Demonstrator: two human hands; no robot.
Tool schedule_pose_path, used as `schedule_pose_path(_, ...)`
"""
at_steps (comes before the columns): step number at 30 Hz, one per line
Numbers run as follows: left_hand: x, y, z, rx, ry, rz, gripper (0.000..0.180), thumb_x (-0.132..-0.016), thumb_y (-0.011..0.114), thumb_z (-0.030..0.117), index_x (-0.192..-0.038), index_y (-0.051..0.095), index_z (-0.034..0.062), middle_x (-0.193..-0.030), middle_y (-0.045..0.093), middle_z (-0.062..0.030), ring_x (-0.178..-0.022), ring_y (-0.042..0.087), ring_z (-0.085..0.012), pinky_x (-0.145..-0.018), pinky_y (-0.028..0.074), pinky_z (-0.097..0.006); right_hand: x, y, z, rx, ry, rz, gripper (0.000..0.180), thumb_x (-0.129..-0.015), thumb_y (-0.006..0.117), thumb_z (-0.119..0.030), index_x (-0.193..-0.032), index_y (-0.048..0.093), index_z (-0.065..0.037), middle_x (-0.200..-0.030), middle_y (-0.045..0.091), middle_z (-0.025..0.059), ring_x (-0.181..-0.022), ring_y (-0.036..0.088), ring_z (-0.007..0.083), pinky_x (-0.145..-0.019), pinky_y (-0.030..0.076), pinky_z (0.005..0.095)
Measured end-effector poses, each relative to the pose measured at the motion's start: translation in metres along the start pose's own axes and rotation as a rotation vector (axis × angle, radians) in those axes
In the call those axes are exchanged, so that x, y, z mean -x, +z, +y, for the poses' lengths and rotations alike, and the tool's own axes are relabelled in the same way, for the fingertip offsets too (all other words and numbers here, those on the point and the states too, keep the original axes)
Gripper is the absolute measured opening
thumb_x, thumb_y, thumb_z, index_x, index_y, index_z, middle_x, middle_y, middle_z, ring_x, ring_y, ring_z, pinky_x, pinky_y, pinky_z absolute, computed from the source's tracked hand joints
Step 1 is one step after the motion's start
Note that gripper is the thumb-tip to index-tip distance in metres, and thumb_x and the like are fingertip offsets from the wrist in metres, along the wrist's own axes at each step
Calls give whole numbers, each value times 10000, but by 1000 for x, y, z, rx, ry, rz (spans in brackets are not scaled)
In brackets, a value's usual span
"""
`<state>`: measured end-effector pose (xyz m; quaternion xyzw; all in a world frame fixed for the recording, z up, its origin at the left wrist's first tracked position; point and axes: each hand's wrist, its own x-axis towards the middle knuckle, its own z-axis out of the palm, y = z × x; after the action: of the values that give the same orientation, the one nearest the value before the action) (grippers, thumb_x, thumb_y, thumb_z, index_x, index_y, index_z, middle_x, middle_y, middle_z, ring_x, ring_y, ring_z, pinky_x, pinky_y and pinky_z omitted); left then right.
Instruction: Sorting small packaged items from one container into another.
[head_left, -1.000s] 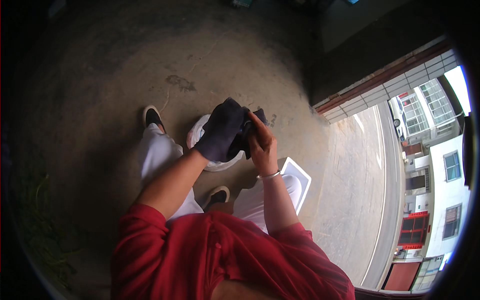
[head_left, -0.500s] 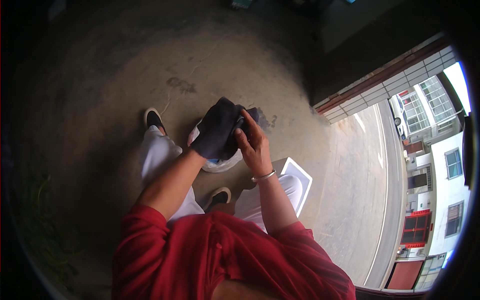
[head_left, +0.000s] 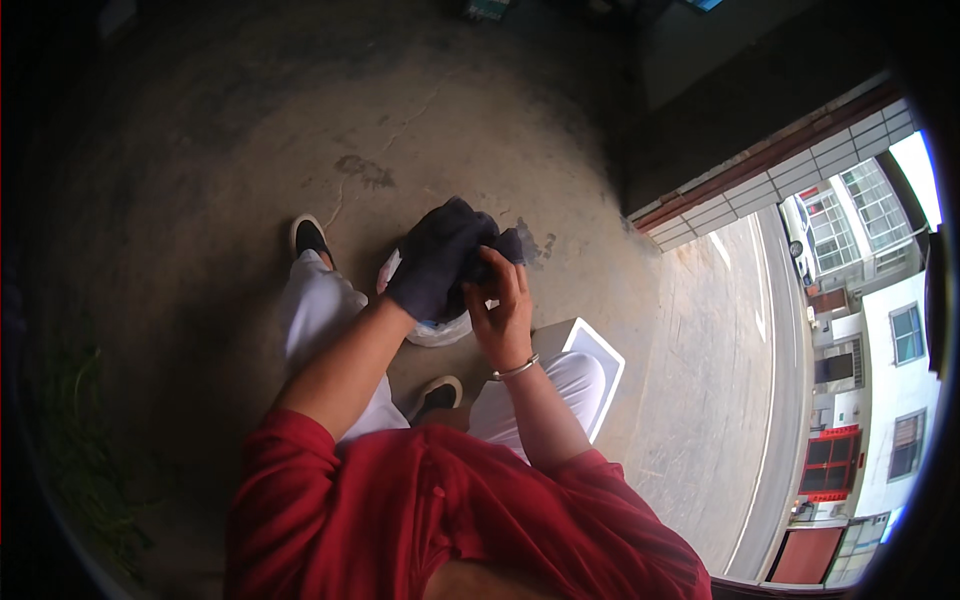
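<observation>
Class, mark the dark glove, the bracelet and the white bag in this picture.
dark glove (head_left: 432, 262), head view, back of the gloved left hand
bracelet (head_left: 516, 370), head view, band across the right wrist
white bag (head_left: 440, 330), head view, lower edge under the glove

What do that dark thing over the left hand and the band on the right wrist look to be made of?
The dark glove looks like soft knitted or woven fabric: matte, creased, slack at the cuff. The bracelet looks like metal, thin and silvery with a slight shine, though plastic can't be ruled out.
</observation>
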<state>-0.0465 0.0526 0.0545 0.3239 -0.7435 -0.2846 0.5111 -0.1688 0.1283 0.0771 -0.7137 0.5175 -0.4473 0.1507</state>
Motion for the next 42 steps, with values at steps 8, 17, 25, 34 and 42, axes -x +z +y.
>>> schedule_pose_path(8,-3,-15,19,-310,251,87,332,-610,687,148,-897,540,69,-869,542,-158,-879,523,-361,-783,428,-426,-13,-3,30,-576,221,-130,246,-850,626,29,-1085,566,-11,-940,569,-5,-811,577,88,-737,471,226)
schedule_pose_path(17,-5,-11,13,-123,327,136,318,-624,692,167,-864,515,58,-848,517,-163,-838,485,-379,-756,383,-425,-11,-11,27,-912,351,27,198,-860,629,-26,-1046,563,-35,-954,610,13,-872,579,105,-799,472,257)
schedule_pose_path(25,6,17,-11,404,-150,54,231,-728,607,189,-923,532,90,-910,545,-123,-889,514,-317,-797,401,-402,-7,-9,18,-266,199,-129,472,-799,697,-93,-1227,517,-12,-954,592,80,-716,570,124,-668,463,251)
schedule_pose_path(34,13,10,-12,77,90,33,157,-961,466,209,-887,519,81,-877,529,-26,-824,532,-165,-728,437,-297,-9,-7,33,-411,253,-170,343,-833,680,-70,-1137,535,-8,-809,573,3,-694,534,62,-627,438,214)
schedule_pose_path(42,3,8,17,-91,151,-224,208,-781,634,187,-794,453,86,-754,460,-84,-711,456,-251,-648,371,-354,-7,-17,38,-762,413,-12,173,-856,653,-84,-1005,600,-13,-835,636,14,-689,588,88,-624,473,214)
